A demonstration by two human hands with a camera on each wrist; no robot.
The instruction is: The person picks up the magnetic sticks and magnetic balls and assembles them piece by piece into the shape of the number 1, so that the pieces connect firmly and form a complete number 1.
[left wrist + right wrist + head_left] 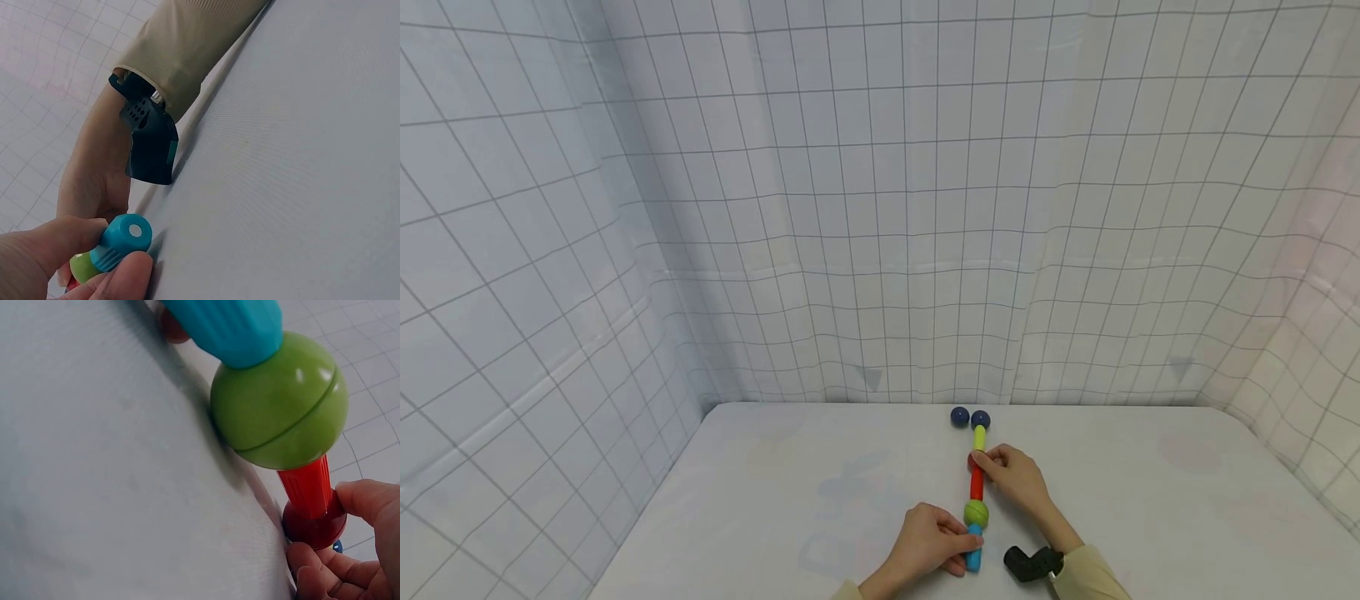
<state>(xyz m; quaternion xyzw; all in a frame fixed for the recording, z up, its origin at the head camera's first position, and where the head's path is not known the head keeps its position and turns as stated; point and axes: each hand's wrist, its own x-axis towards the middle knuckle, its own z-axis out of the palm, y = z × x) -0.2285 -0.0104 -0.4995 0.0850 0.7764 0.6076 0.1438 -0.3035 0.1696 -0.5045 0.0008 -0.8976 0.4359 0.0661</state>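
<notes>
A straight chain of toy balls and ribbed rods lies along the white table. From its near end it runs blue rod, green ball, red rod, dark red ball, yellow-green rod and dark blue ball. My left hand pinches the blue rod between thumb and fingers, its end face showing in the left wrist view. Farther up the chain, my right hand grips the red ball, thumb on one side and fingers underneath.
A second dark blue ball lies beside the chain's far end, near the table's back edge. The black wrist device sticks out from my right sleeve. White grid-patterned curtains stand behind and at both sides of the table.
</notes>
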